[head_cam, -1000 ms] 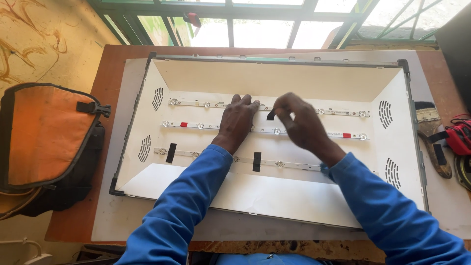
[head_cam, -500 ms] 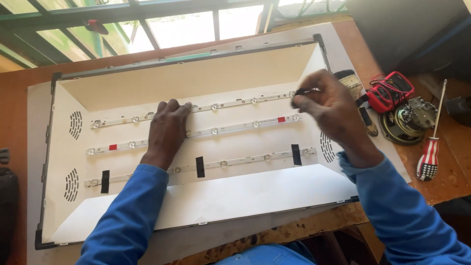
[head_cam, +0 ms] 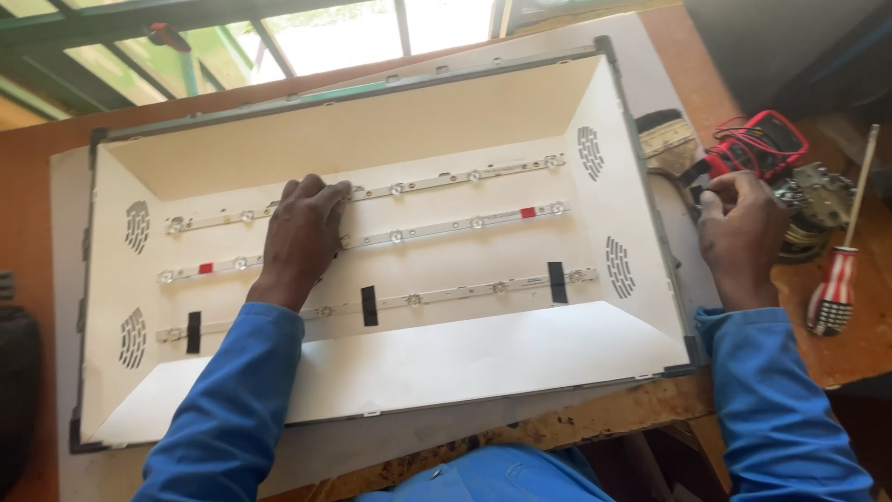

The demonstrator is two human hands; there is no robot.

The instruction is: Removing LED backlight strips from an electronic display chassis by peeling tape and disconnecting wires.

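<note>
Your left hand [head_cam: 302, 237] lies flat, fingers spread and holding nothing, pressed on the white reflector sheet inside the open display panel [head_cam: 372, 139], over the upper two light strips [head_cam: 446, 177]. The panel fills the middle of the wooden table [head_cam: 28, 158]. Judge it broad, shallow and light, with a thin sheet that creases easily and small lenses on the strips that look fragile; support it by the dark frame at the edges, at 3 and 9 o'clock, not by the sheet or strips.

Your right hand [head_cam: 741, 232] is off the panel at 3 o'clock, fingers curled narrowly around something small and dark beside the red multimeter [head_cam: 762, 139]; what it pinches I cannot tell. A brush [head_cam: 664, 139] lies at 2 o'clock of the panel, a red-and-white-handled screwdriver [head_cam: 836, 284] further right, and a round metal part [head_cam: 818, 200] behind your knuckles. These crowd the panel's right edge, with the meter's leads nearest.
</note>
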